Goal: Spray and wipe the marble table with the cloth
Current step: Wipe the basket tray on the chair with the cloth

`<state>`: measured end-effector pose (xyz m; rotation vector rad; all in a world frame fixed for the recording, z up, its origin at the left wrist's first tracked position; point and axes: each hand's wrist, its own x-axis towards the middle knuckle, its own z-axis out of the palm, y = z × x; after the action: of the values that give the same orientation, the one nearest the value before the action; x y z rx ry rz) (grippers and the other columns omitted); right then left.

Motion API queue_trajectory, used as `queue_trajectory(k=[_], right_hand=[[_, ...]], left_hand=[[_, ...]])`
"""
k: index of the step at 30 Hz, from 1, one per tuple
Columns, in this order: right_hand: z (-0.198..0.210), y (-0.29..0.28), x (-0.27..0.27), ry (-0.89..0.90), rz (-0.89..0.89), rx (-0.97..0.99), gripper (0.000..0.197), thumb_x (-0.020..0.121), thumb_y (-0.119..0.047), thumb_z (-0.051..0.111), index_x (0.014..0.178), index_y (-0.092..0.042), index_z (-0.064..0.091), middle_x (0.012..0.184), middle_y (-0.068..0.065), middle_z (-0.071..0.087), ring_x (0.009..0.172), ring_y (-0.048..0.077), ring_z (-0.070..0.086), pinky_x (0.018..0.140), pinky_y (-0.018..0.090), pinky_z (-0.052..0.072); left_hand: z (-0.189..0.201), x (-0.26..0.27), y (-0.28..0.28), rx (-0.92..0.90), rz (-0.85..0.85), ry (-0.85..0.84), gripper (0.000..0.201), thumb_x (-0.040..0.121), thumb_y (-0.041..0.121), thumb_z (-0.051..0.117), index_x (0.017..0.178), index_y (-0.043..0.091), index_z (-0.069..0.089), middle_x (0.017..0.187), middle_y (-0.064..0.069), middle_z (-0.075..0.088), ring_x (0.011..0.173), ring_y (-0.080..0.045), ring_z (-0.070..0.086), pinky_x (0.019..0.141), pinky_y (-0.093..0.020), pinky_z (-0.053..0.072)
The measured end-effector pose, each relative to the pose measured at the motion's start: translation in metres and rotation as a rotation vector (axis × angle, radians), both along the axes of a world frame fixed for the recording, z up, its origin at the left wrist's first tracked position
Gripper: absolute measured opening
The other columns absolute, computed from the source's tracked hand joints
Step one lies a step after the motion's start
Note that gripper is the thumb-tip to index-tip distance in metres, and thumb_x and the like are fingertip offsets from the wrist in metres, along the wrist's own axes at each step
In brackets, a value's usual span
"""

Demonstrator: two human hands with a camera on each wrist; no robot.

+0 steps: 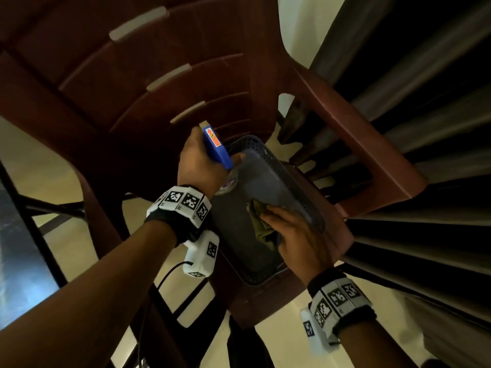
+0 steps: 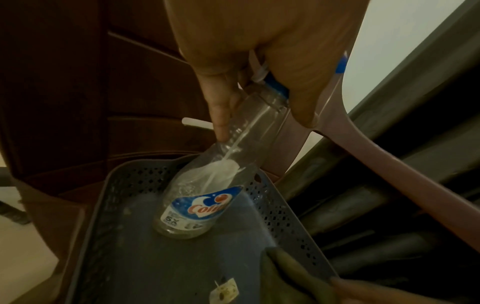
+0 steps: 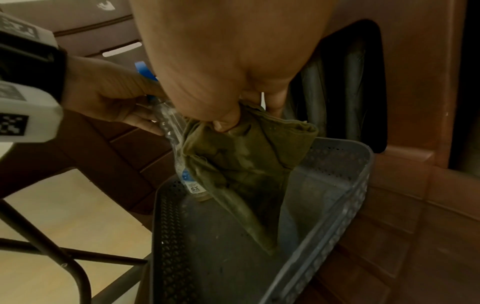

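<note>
My left hand grips the neck of a clear spray bottle with a blue trigger head and a blue label. The bottle is tilted, its base down inside a grey perforated basket. My right hand pinches an olive-green cloth that hangs into the same basket, next to the bottle. In the head view the cloth shows under my right fingers. The basket sits on the seat of a brown plastic chair.
A dark, glossy table edge with black metal legs lies at the left. Grey curtains hang at the right behind the chair's armrest. The floor is pale cream. A small torn sticker lies on the basket's bottom.
</note>
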<state>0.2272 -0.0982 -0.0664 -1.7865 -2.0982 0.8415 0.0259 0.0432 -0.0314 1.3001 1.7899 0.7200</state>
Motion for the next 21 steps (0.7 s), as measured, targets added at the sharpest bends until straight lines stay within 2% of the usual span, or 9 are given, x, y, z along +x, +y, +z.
queue_trajectory(k=[4, 8, 9, 11, 12, 13, 15, 18, 21], right_hand=[[-0.006, 0.005, 0.011, -0.055, 0.021, 0.035, 0.065, 0.069, 0.014, 0.073, 0.126, -0.017, 0.071, 0.137, 0.004, 0.063, 0.125, 0.03, 0.058, 0.103, 0.044, 0.052], [-0.01, 0.01, 0.019, -0.177, 0.192, -0.021, 0.079, 0.062, 0.018, 0.068, 0.132, -0.02, 0.067, 0.143, 0.002, 0.059, 0.135, 0.034, 0.051, 0.109, 0.05, 0.045], [-0.011, 0.011, 0.017, -0.19, 0.24, -0.094, 0.079, 0.064, 0.017, 0.067, 0.135, -0.02, 0.065, 0.148, 0.002, 0.055, 0.14, 0.035, 0.045, 0.113, 0.053, 0.039], [-0.015, 0.008, 0.011, -0.225, 0.353, -0.302, 0.079, 0.078, 0.011, 0.064, 0.147, -0.025, 0.051, 0.161, -0.001, 0.036, 0.152, 0.031, 0.022, 0.124, 0.055, 0.016], [-0.017, 0.006, 0.008, -0.257, 0.393, -0.397, 0.08, 0.083, 0.007, 0.063, 0.152, -0.028, 0.042, 0.165, -0.004, 0.026, 0.155, 0.028, 0.011, 0.126, 0.052, 0.003], [-0.018, 0.003, 0.005, -0.294, 0.416, -0.459, 0.081, 0.086, 0.002, 0.064, 0.155, -0.03, 0.036, 0.167, -0.006, 0.021, 0.156, 0.026, 0.006, 0.124, 0.049, -0.002], [-0.021, 0.001, 0.003, -0.305, 0.376, -0.465, 0.081, 0.086, 0.0, 0.065, 0.156, -0.028, 0.034, 0.167, -0.005, 0.021, 0.155, 0.026, 0.007, 0.124, 0.044, -0.001], [-0.028, 0.001, 0.002, -0.269, 0.193, -0.382, 0.073, 0.086, -0.003, 0.064, 0.153, -0.017, 0.039, 0.164, 0.004, 0.031, 0.152, 0.025, 0.022, 0.125, 0.037, 0.011], [-0.037, 0.005, -0.004, -0.301, 0.144, -0.38, 0.062, 0.092, -0.011, 0.059, 0.151, -0.012, 0.041, 0.161, 0.009, 0.035, 0.148, 0.029, 0.03, 0.122, 0.041, 0.025]], left_hand=[[-0.001, 0.001, 0.002, -0.01, 0.002, 0.04, 0.077, 0.067, 0.052, 0.093, 0.125, 0.019, 0.055, 0.114, 0.001, 0.069, 0.103, -0.02, 0.069, 0.092, -0.046, 0.059], [-0.003, -0.002, -0.001, -0.005, -0.002, 0.101, 0.075, 0.071, 0.053, 0.089, 0.127, 0.019, 0.052, 0.114, -0.001, 0.069, 0.104, -0.024, 0.069, 0.092, -0.046, 0.058], [-0.004, -0.004, -0.002, -0.006, 0.002, 0.117, 0.075, 0.072, 0.053, 0.088, 0.128, 0.018, 0.052, 0.114, -0.001, 0.07, 0.104, -0.025, 0.069, 0.091, -0.046, 0.058], [-0.006, -0.009, -0.004, -0.012, 0.01, 0.152, 0.075, 0.076, 0.052, 0.086, 0.133, 0.017, 0.051, 0.117, -0.003, 0.07, 0.105, -0.026, 0.069, 0.092, -0.043, 0.058], [-0.007, -0.011, -0.004, -0.014, 0.016, 0.167, 0.074, 0.078, 0.051, 0.085, 0.135, 0.017, 0.051, 0.118, -0.003, 0.07, 0.106, -0.026, 0.069, 0.09, -0.04, 0.057], [-0.008, -0.014, -0.005, -0.016, 0.02, 0.176, 0.072, 0.08, 0.05, 0.083, 0.135, 0.017, 0.05, 0.117, -0.003, 0.07, 0.104, -0.025, 0.069, 0.087, -0.037, 0.056], [-0.009, -0.018, -0.004, -0.017, 0.024, 0.184, 0.068, 0.084, 0.048, 0.082, 0.134, 0.015, 0.05, 0.114, -0.002, 0.069, 0.1, -0.023, 0.068, 0.081, -0.033, 0.052], [-0.011, -0.02, -0.003, -0.026, 0.009, 0.19, 0.066, 0.085, 0.045, 0.081, 0.134, 0.014, 0.049, 0.112, -0.003, 0.069, 0.098, -0.023, 0.067, 0.078, -0.03, 0.048], [-0.011, -0.018, -0.003, -0.021, 0.002, 0.198, 0.071, 0.085, 0.048, 0.081, 0.137, 0.013, 0.048, 0.112, -0.003, 0.071, 0.099, -0.024, 0.069, 0.078, -0.03, 0.047]])
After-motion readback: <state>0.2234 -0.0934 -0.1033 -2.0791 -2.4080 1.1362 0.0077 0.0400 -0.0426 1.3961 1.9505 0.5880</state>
